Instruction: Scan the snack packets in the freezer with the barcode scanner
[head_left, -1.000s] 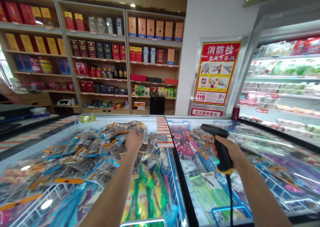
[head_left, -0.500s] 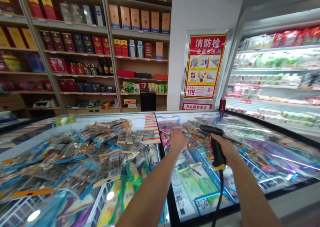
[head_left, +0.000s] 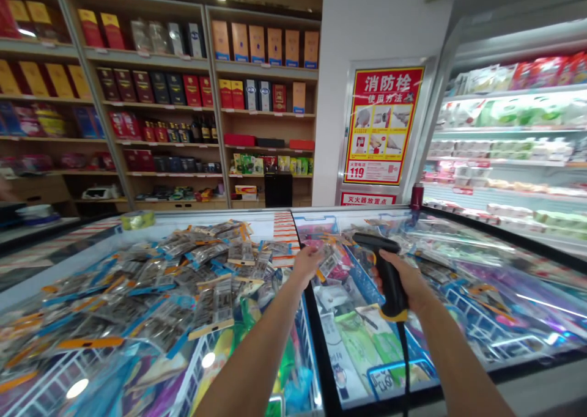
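My right hand [head_left: 408,279] is wrapped around the grip of a black and yellow barcode scanner [head_left: 392,282]; its head points left, and its cable hangs down past the freezer edge. Close in front of the scanner, my left hand [head_left: 306,269] pinches a small clear packet [head_left: 329,260] with an orange edge. That packet is above the right-hand part of the chest freezer. Left of my left arm, many similar flat packets [head_left: 151,276] with blue and orange edges lie heaped on the freezer's glass top. My left fingertips are partly blurred.
A black frame bar [head_left: 321,350] divides the freezer. Blue wire baskets [head_left: 403,374] hold green and white bags [head_left: 367,337]. A tape roll [head_left: 137,220] sits at the far left edge, a dark red can [head_left: 416,197] at the back right. Shelves of boxes [head_left: 257,44] stand behind.
My left hand has drawn back and left from the packets in the right-hand part, bringing a packet with it. The scanner has shifted slightly left. The view has turned a little left.
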A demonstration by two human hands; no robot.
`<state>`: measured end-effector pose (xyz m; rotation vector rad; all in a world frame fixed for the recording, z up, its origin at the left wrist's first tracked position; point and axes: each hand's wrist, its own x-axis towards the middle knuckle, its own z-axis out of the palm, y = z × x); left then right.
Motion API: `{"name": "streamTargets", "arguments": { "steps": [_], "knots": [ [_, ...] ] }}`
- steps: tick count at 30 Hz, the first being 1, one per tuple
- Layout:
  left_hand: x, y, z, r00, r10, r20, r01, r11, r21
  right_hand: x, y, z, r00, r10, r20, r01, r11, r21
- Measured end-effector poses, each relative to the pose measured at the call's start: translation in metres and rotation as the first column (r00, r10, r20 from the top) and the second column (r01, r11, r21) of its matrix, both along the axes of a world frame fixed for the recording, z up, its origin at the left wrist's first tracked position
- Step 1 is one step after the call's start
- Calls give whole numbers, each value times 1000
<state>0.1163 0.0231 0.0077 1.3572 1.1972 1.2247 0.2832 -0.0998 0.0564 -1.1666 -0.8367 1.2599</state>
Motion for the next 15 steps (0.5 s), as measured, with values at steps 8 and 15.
{"name": "streamTargets", "arguments": {
  "steps": [8,15],
  "knots": [
    [-91,10,16,885,204,419,-168,978,-123,-78,0,-1,970,216,111,-215,976,-28],
    [-98,11,16,824,238,514,-149,967,-209,-96,-6,0,971,220,94,-214,975,-67]
  ]
}}
